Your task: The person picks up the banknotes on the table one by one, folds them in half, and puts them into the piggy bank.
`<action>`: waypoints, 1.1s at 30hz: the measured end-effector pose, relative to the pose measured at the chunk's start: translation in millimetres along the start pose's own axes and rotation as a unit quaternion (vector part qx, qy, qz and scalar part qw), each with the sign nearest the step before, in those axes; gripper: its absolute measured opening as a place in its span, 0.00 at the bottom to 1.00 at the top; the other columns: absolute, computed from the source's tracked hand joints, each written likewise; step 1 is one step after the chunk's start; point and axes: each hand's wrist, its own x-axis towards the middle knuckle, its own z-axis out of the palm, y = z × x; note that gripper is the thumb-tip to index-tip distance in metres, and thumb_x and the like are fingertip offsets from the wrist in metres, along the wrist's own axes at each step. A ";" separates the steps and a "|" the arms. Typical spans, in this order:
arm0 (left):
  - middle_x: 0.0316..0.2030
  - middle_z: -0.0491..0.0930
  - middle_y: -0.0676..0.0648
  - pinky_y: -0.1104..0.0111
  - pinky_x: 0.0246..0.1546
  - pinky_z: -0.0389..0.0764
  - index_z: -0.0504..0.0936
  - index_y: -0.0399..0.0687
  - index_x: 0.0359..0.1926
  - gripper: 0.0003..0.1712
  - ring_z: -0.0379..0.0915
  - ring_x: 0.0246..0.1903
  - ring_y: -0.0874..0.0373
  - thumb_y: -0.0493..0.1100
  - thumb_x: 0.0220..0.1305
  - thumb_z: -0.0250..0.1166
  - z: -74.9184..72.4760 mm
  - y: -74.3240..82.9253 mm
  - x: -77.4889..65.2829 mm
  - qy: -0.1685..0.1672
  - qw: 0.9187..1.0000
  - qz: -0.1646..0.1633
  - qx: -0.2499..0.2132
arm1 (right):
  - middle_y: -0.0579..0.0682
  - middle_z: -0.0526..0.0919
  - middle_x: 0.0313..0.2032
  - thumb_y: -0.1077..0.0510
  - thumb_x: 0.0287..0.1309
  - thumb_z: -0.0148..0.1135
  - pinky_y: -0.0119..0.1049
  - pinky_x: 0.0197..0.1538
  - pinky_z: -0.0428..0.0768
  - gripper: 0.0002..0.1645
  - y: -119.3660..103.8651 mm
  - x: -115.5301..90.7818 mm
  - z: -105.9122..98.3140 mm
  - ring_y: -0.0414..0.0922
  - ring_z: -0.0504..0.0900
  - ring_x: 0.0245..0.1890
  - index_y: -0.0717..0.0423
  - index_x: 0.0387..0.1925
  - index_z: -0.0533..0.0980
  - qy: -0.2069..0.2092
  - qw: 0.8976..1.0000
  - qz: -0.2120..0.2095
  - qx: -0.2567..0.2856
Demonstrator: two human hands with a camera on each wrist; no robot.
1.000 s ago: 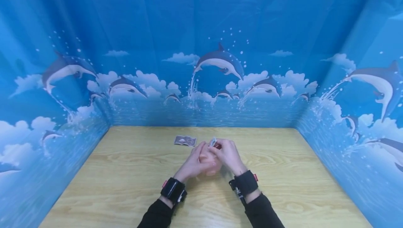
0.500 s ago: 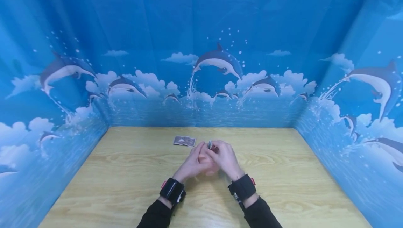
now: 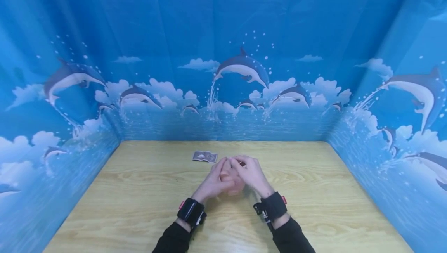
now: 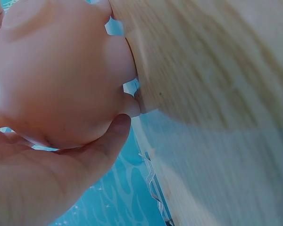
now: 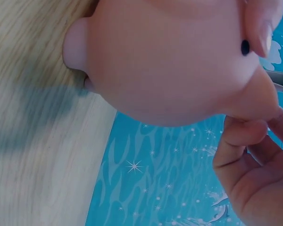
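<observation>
A pink piggy bank (image 3: 232,181) stands on the table between both hands. My left hand (image 3: 212,183) grips its left side; in the left wrist view the thumb (image 4: 115,132) lies along the rounded body. My right hand (image 3: 252,171) is at the top right of the bank with curled fingers, pinching a small folded banknote (image 3: 242,163), of which only a dark reddish bit shows. In the right wrist view the fingers of the right hand (image 5: 247,160) touch the bank's pointed ear (image 5: 257,99). The top of the bank is mostly hidden by the hands.
A creased grey-brown banknote (image 3: 204,156) lies on the wooden table (image 3: 157,206) beyond the left hand. Blue curtains (image 3: 167,117) printed with dolphins enclose the table at the back and both sides.
The pale paper edge that stood up between the right fingers has sunk lower and is now out of sight. The left hand still grips the piggy bank in the same spot.
</observation>
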 end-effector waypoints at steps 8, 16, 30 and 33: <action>0.77 0.41 0.37 0.29 0.66 0.49 0.45 0.54 0.78 0.61 0.44 0.74 0.34 0.55 0.51 0.74 -0.4 0.3 -0.3 -0.001 1.000 0.005 0.004 | 0.50 0.88 0.41 0.50 0.65 0.61 0.34 0.39 0.83 0.14 -0.8 1.1 -0.7 0.40 0.82 0.36 0.53 0.46 0.84 0.000 1.000 0.000 0.006; 0.77 0.41 0.36 0.30 0.65 0.51 0.46 0.55 0.78 0.62 0.47 0.72 0.33 0.57 0.51 0.75 0.5 -0.6 0.3 0.000 1.000 0.005 -0.007 | 0.47 0.88 0.36 0.54 0.62 0.65 0.32 0.38 0.82 0.12 -0.2 1.0 0.4 0.38 0.82 0.34 0.53 0.44 0.85 0.004 1.000 -0.007 0.014; 0.77 0.42 0.37 0.28 0.63 0.56 0.45 0.56 0.78 0.63 0.50 0.71 0.33 0.59 0.50 0.75 -0.1 -1.5 -1.5 -0.002 1.000 0.013 0.003 | 0.46 0.88 0.33 0.56 0.58 0.68 0.31 0.39 0.82 0.10 6.5 3.4 7.0 0.37 0.81 0.32 0.54 0.41 0.85 0.025 0.999 -0.023 -0.018; 0.77 0.41 0.38 0.29 0.63 0.56 0.45 0.57 0.78 0.63 0.50 0.72 0.33 0.59 0.50 0.75 -0.5 -1.4 -2.1 -0.005 1.000 0.010 -0.003 | 0.47 0.88 0.33 0.56 0.58 0.68 0.31 0.39 0.82 0.10 5.8 3.3 5.5 0.38 0.82 0.32 0.53 0.42 0.85 0.016 0.999 -0.023 -0.018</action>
